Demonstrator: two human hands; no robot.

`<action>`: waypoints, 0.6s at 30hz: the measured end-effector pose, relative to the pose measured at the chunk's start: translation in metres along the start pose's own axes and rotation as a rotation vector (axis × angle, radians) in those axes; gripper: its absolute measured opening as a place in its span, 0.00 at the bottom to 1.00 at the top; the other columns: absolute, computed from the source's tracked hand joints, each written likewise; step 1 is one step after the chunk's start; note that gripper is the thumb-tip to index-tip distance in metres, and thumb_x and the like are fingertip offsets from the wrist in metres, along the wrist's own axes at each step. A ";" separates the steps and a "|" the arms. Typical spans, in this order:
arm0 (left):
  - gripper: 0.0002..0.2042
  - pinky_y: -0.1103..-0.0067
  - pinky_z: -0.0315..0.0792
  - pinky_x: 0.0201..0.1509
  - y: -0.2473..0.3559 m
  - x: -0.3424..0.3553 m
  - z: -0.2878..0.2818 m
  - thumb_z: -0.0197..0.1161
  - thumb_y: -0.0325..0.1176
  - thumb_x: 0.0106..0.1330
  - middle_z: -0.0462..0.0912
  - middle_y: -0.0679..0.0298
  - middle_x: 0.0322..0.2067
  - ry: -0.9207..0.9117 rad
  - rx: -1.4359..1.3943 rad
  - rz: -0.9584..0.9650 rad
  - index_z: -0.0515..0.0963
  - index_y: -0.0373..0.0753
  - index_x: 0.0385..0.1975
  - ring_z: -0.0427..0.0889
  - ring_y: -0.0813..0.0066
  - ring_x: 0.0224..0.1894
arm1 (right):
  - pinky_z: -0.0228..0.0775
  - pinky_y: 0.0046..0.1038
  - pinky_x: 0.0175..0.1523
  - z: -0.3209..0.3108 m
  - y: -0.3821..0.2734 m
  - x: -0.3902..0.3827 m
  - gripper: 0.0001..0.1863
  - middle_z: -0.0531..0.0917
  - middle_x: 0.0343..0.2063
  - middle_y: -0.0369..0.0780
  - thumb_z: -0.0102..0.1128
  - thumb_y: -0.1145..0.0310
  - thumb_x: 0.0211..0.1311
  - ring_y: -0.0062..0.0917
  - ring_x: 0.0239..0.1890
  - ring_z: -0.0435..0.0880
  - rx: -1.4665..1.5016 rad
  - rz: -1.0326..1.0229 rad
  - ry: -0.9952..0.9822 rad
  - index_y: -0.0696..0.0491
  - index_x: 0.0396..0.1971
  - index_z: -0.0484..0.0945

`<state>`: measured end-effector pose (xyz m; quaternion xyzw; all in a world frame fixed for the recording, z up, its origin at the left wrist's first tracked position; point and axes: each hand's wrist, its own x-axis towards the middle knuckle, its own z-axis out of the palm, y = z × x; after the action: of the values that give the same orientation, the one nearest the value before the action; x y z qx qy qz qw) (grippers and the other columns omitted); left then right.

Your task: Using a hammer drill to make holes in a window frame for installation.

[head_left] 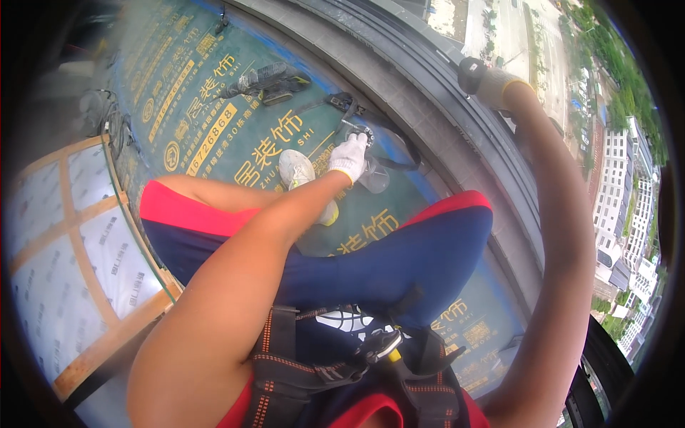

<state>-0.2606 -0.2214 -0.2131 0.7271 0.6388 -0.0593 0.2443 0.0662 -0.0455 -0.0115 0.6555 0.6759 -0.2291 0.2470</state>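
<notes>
My left hand (pixel 349 157), in a white knit glove, reaches down to the green floor covering. Its fingers are curled at dark straps and a chain-like piece (pixel 368 134), and what they grip is mostly hidden. A clear rounded piece (pixel 374 177) lies beside that hand. My right hand (pixel 496 87), also gloved, is raised to the right at the window edge. Its fingers close around a dark, rounded object (pixel 471 74) whose kind I cannot make out. A black harness with a buckle (pixel 385 346) crosses my body. A light-coloured shoe (pixel 296 168) stands near my left hand.
Dark tools (pixel 267 80) lie on the printed green floor covering (pixel 207 78). A grey window frame (pixel 428 78) runs along the right, with a long drop to buildings and trees (pixel 628 185) beyond. A wood-framed wrapped panel (pixel 78 242) stands at the left.
</notes>
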 end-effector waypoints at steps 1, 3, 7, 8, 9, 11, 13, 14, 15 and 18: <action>0.22 0.54 0.79 0.53 0.000 0.004 0.002 0.67 0.33 0.63 0.77 0.47 0.52 -0.009 0.000 -0.008 0.69 0.43 0.56 0.84 0.42 0.51 | 0.76 0.35 0.43 -0.003 -0.003 -0.002 0.22 0.86 0.43 0.43 0.56 0.58 0.65 0.30 0.41 0.84 -0.047 0.010 -0.032 0.53 0.54 0.80; 0.16 0.54 0.78 0.53 0.000 0.002 0.003 0.60 0.29 0.67 0.77 0.45 0.52 0.043 -0.042 0.003 0.71 0.44 0.54 0.84 0.41 0.51 | 0.76 0.34 0.46 -0.007 -0.007 -0.007 0.23 0.86 0.44 0.45 0.56 0.61 0.64 0.30 0.43 0.84 0.014 0.008 -0.013 0.54 0.55 0.80; 0.17 0.52 0.77 0.53 0.008 -0.002 0.004 0.59 0.24 0.63 0.77 0.46 0.52 0.083 -0.205 0.016 0.75 0.45 0.52 0.82 0.38 0.50 | 0.77 0.35 0.62 0.008 0.008 0.002 0.39 0.85 0.54 0.52 0.70 0.63 0.52 0.44 0.59 0.84 0.097 0.015 0.116 0.58 0.66 0.71; 0.18 0.52 0.77 0.54 0.005 0.000 0.003 0.59 0.23 0.62 0.76 0.47 0.52 0.084 -0.206 0.038 0.75 0.45 0.53 0.82 0.38 0.51 | 0.73 0.37 0.66 0.008 0.011 0.007 0.41 0.83 0.57 0.52 0.68 0.61 0.53 0.44 0.62 0.82 0.058 0.051 0.087 0.58 0.68 0.69; 0.20 0.53 0.77 0.54 0.006 -0.001 0.000 0.60 0.23 0.61 0.76 0.47 0.52 0.078 -0.208 0.056 0.75 0.45 0.54 0.82 0.38 0.51 | 0.69 0.38 0.70 0.011 0.013 0.013 0.42 0.80 0.61 0.51 0.67 0.59 0.54 0.43 0.64 0.80 0.020 0.086 0.049 0.57 0.70 0.67; 0.20 0.58 0.76 0.58 0.009 -0.005 -0.001 0.59 0.22 0.59 0.77 0.50 0.55 0.088 -0.259 0.034 0.78 0.44 0.53 0.80 0.42 0.55 | 0.58 0.39 0.76 0.015 0.015 0.019 0.41 0.74 0.67 0.50 0.59 0.53 0.61 0.38 0.69 0.74 -0.069 0.117 0.023 0.57 0.72 0.64; 0.20 0.59 0.77 0.61 0.007 -0.006 -0.007 0.61 0.20 0.62 0.75 0.52 0.61 0.047 -0.269 -0.012 0.80 0.45 0.54 0.81 0.44 0.58 | 0.76 0.39 0.63 0.005 -0.002 0.004 0.27 0.84 0.55 0.49 0.59 0.70 0.59 0.44 0.58 0.84 0.093 0.008 0.074 0.53 0.62 0.77; 0.20 0.61 0.76 0.64 0.007 -0.002 -0.010 0.61 0.22 0.62 0.77 0.52 0.61 0.004 -0.239 -0.009 0.81 0.43 0.56 0.79 0.46 0.61 | 0.64 0.38 0.70 0.002 -0.009 0.001 0.31 0.77 0.63 0.49 0.53 0.60 0.65 0.38 0.65 0.76 -0.028 0.070 -0.044 0.55 0.67 0.71; 0.20 0.61 0.76 0.64 0.003 0.002 -0.012 0.61 0.22 0.62 0.77 0.52 0.61 0.020 -0.231 -0.016 0.81 0.43 0.56 0.79 0.46 0.61 | 0.52 0.38 0.78 -0.003 -0.016 -0.002 0.37 0.69 0.71 0.49 0.47 0.51 0.70 0.32 0.73 0.69 -0.150 0.133 -0.160 0.57 0.73 0.64; 0.18 0.62 0.76 0.63 -0.007 0.008 -0.027 0.64 0.27 0.59 0.82 0.50 0.55 0.050 -0.141 0.123 0.82 0.40 0.52 0.81 0.47 0.58 | 0.77 0.38 0.62 -0.007 -0.020 -0.018 0.24 0.84 0.55 0.48 0.61 0.69 0.60 0.42 0.59 0.83 0.109 -0.029 0.089 0.53 0.58 0.78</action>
<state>-0.2716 -0.2020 -0.1944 0.7473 0.6013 0.0195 0.2821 0.0463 -0.0556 0.0049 0.6676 0.6823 -0.2398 0.1769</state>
